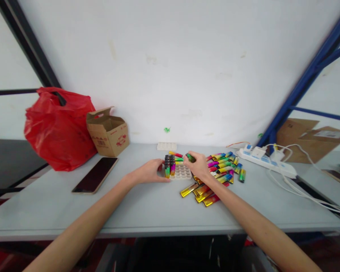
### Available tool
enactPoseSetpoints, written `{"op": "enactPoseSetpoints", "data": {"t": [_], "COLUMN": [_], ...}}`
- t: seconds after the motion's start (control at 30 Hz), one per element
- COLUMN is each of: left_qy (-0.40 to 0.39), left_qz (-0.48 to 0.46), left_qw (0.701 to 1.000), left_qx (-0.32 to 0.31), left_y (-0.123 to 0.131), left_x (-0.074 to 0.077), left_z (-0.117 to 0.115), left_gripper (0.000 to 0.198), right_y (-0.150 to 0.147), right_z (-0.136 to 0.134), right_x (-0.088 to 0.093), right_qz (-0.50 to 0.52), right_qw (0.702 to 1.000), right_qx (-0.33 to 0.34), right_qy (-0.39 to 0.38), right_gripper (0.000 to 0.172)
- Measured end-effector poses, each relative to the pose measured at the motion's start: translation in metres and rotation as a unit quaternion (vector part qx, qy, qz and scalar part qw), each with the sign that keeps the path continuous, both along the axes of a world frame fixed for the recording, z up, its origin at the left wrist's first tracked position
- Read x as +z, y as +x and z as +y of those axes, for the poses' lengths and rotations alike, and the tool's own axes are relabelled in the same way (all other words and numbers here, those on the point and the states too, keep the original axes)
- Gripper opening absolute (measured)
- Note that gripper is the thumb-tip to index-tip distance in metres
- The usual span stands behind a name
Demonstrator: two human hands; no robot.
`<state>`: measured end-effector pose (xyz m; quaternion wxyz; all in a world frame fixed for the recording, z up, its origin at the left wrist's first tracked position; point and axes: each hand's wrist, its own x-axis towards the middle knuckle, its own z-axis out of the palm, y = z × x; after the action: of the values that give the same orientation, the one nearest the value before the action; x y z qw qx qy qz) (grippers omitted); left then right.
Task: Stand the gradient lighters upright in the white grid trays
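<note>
A pale tray with round holes (183,174) lies on the table in front of me. Several shiny multicoloured lighters (167,170) stand upright in its left part, black tops upward. My left hand (151,171) rests at the tray's left side, thumb and fingers apart around the edge by the standing lighters. Above the tray's right part, my right hand (196,165) is closed on a green lighter with a dark end (190,158). Beside and partly under my right forearm lies a loose pile of lighters (222,170). A few more lie behind the tray.
A second pale tray (166,146) lies by the wall. To the left are a phone (95,175), an open cardboard box (109,134) and a red plastic bag (59,128). A white power strip (268,162) with plugs and cables lies at the right, near a blue metal frame (303,87).
</note>
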<state>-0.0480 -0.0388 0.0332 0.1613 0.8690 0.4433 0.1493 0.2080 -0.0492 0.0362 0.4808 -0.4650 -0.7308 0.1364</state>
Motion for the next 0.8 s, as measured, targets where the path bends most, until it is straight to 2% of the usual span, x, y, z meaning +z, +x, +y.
{"op": "enactPoseSetpoints", "data": {"t": [0.13, 0.23, 0.3, 0.37, 0.47, 0.7, 0.8], "left_qy": [-0.007, -0.016, -0.016, -0.015, -0.015, -0.015, -0.011], "left_qz": [-0.004, -0.010, -0.010, -0.010, -0.008, -0.002, -0.005], "left_qw": [1.000, 1.000, 1.000, 1.000, 1.000, 1.000, 1.000], "left_qx": [0.000, -0.002, -0.004, -0.005, -0.007, -0.010, -0.012], "left_y": [0.000, 0.001, 0.001, 0.001, 0.001, 0.000, 0.000], "left_x": [0.001, 0.002, 0.003, 0.004, 0.005, 0.004, 0.005], "left_z": [0.000, -0.001, -0.002, -0.003, -0.004, -0.002, -0.004], "left_gripper": [0.064, 0.064, 0.063, 0.063, 0.063, 0.066, 0.065], "right_y": [0.004, 0.007, 0.009, 0.009, 0.010, 0.007, 0.000], "right_z": [0.000, -0.001, -0.003, -0.005, -0.007, -0.011, -0.010], "right_x": [0.003, 0.006, 0.008, 0.009, 0.009, 0.002, -0.005], "right_qz": [0.003, -0.016, -0.051, -0.093, -0.128, -0.118, -0.138], "right_qw": [0.999, 0.994, 0.989, 0.985, 0.981, 0.966, 0.962], "right_qx": [0.030, 0.102, 0.137, 0.147, 0.143, 0.211, 0.222], "right_qy": [-0.017, -0.039, -0.015, 0.006, -0.023, -0.096, -0.085], "right_gripper": [0.045, 0.046, 0.049, 0.053, 0.057, 0.049, 0.043]}}
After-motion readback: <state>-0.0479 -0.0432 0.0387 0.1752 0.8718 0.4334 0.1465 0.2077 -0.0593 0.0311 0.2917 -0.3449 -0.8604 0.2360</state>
